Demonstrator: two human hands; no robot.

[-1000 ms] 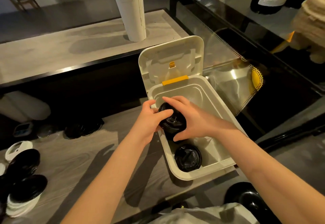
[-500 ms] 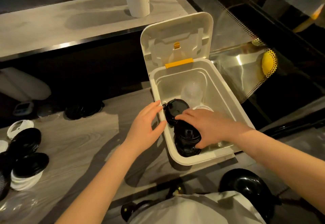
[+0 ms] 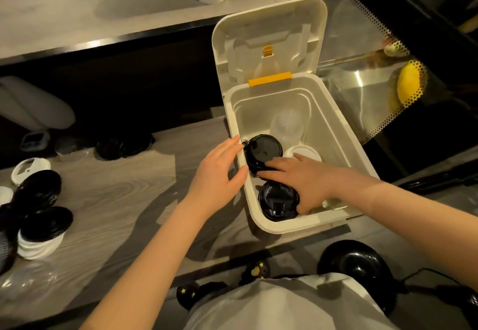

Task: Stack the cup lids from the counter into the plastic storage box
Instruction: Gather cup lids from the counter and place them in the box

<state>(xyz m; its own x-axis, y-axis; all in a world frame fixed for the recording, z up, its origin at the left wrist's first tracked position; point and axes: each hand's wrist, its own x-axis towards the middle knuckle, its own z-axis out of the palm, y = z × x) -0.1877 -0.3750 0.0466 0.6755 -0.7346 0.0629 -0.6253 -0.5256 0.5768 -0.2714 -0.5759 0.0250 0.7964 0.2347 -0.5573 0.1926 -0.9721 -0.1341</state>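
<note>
On the grey wood-grain counter point(image 3: 116, 200), below a pale raised shelf point(image 3: 103, 14), the white storage box point(image 3: 344, 133) stands open. Inside it, the right hand point(image 3: 302, 182) lies flat-fingered on black cup lids point(image 3: 262, 148). The left hand point(image 3: 214, 177), relaxed and holding nothing, is beside its wall. Loose lids point(image 3: 44, 226) sit far left.

No legible text, label, brand, number or sign appears on the plastic storage box point(image 3: 271, 228), the cup lids point(image 3: 45, 223) or the counter point(image 3: 129, 195).
</note>
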